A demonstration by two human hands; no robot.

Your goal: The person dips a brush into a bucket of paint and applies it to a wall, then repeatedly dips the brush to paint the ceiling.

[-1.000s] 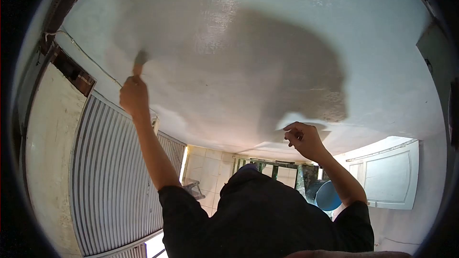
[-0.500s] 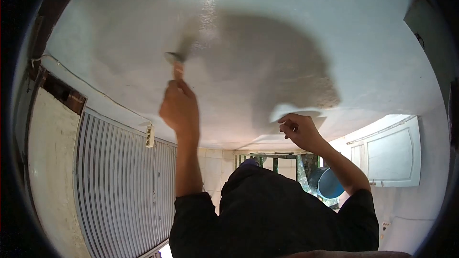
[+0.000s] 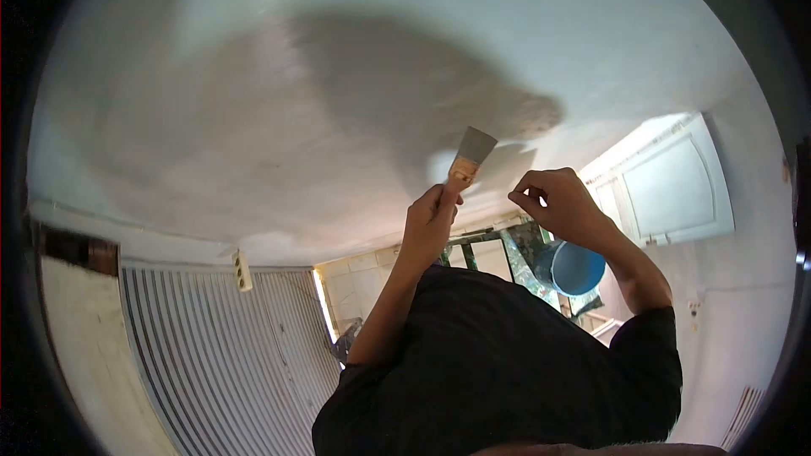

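Observation:
My left hand (image 3: 428, 224) is closed round the wooden handle of a putty knife (image 3: 475, 149). The knife points up and to the right, and its broad, greyish blade stands in front of the pale wall (image 3: 211, 135); whether it touches the wall I cannot tell. To the right, my right hand (image 3: 559, 198) has thumb and index finger brought together in a pinch. Anything between those fingertips is too small to make out. A dark shadow falls across the wall beyond both hands, and a rough brownish patch (image 3: 541, 116) shows near the shadow's right end.
Below my right forearm is a blue bucket (image 3: 577, 268), beside dark green framework (image 3: 480, 260). A pale panelled door or shutter (image 3: 676, 181) stands at the right. On the left are a ribbed metal shutter (image 3: 220, 338) and a hanging power strip (image 3: 243, 270).
My left hand has brought the putty knife down and right, close to my right hand. My right hand's fingers have drawn into a pinch. The view has turned and shifted.

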